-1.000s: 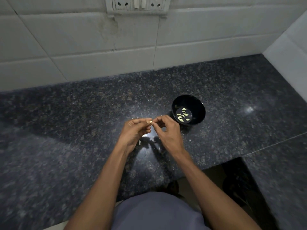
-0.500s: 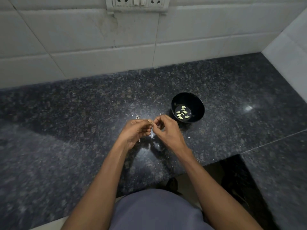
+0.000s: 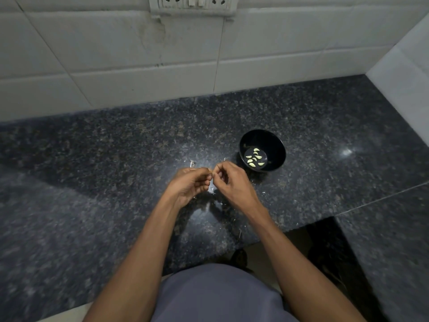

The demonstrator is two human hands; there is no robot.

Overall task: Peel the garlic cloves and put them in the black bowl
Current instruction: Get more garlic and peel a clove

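Observation:
My left hand [image 3: 190,184] and my right hand [image 3: 232,182] meet fingertip to fingertip above the dark granite counter [image 3: 116,159]. Between them they pinch a small garlic clove [image 3: 211,175], almost wholly hidden by the fingers. The black bowl [image 3: 276,145] stands just right of and beyond my right hand. Several pale peeled cloves [image 3: 254,158] lie on its bottom.
Bits of garlic skin [image 3: 192,162] are scattered on the counter around and below my hands. A white tiled wall [image 3: 162,66] rises behind, with a socket panel [image 3: 192,3] at the top. The counter's front edge steps back at a cut-out [image 3: 301,240] on the lower right.
Both hands stay together on the clove and have sunk slightly toward the counter. The fingers have closed more tightly over it, so the clove shows less than before.

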